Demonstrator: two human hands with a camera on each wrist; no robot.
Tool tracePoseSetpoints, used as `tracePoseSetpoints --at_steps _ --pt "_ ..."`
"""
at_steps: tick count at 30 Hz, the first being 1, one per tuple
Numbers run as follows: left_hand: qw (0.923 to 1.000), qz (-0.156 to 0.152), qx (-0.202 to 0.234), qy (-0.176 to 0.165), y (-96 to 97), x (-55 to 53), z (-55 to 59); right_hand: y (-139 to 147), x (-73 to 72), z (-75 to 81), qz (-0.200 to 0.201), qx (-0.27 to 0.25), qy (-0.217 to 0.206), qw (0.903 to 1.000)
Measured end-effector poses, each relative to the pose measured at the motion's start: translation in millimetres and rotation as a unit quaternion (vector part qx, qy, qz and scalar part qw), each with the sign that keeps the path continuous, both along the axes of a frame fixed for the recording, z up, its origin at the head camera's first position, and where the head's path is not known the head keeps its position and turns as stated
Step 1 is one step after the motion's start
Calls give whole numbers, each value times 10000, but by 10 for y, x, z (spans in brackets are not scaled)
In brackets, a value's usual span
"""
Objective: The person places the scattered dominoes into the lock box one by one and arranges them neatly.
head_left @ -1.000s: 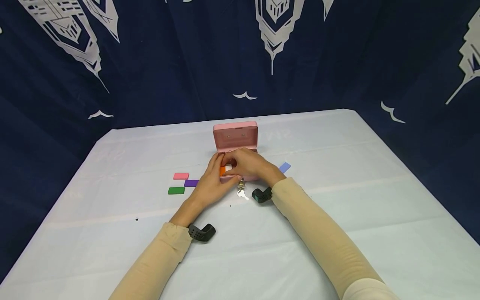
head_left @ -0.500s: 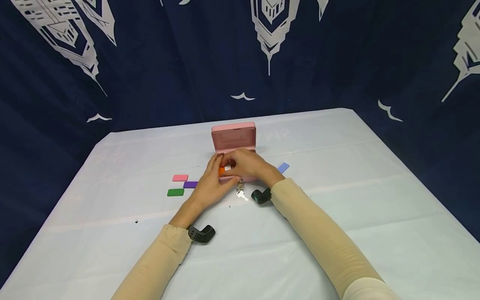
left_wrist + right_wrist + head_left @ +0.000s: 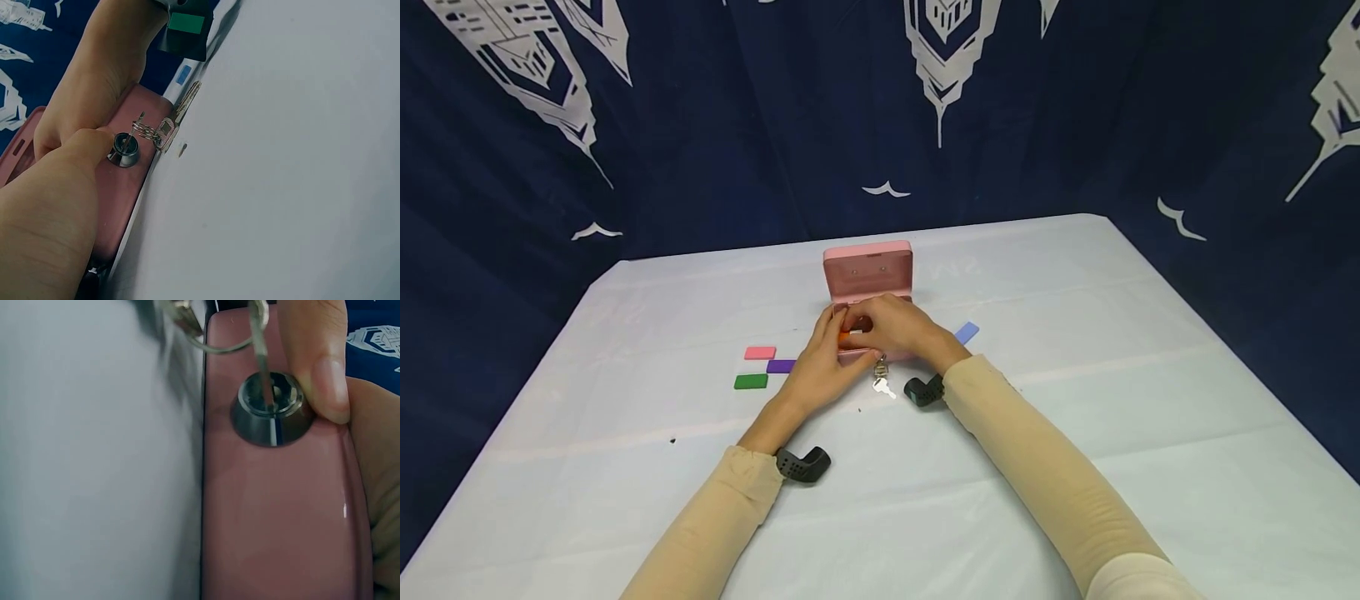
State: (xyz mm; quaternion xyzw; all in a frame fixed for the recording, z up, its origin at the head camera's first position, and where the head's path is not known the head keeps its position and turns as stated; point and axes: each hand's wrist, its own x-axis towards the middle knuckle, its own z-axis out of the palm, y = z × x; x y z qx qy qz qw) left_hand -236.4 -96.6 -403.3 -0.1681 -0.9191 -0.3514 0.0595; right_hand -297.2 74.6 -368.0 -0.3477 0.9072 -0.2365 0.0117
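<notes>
Now less of the small orange piece (image 3: 843, 337) shows between the hands.
It lies at the open pink hinged box (image 3: 868, 273), probably better covered by the right hand (image 3: 897, 323), whose curled fingers hide any pinch; the left hand (image 3: 820, 360) rests unclenched, thumb beside the round silver metal lock (image 3: 265, 430).

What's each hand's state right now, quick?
Left hand: open, touching the pink box.
Right hand: over the pink box; can't tell whether it's closed on anything.
</notes>
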Motion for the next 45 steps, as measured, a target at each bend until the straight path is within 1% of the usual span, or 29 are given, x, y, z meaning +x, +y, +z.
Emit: tracePoseSetpoints --at_steps 7,12,15,24,34,36,41,45 --pt "9999 -100 29 64 7 -28 9 18 19 31 -112 22 33 9999" --pt "9999 -105 27 91 1 -38 7 12 -1 19 -94 42 103 9999" --pt "10000 -82 -3 55 -16 -29 -1 -8 -8 -10 -68 2 122 9999" --pt "10000 -72 -20 21 -27 -14 -11 -19 2 -32 -99 -20 229 9997" --pt "9999 -18 -154 -31 -37 -21 9 -23 -4 -38 -159 11 408 9990" --pt "9999 -54 -122 -26 -39 -26 14 -25 -8 -36 -157 8 403 9991" --pt "9999 -30 -107 -82 -52 -40 21 -39 -27 -33 -136 7 421 9990" --pt "9999 -23 -103 -133 -48 -51 5 -36 -27 -35 -135 31 355 9993"
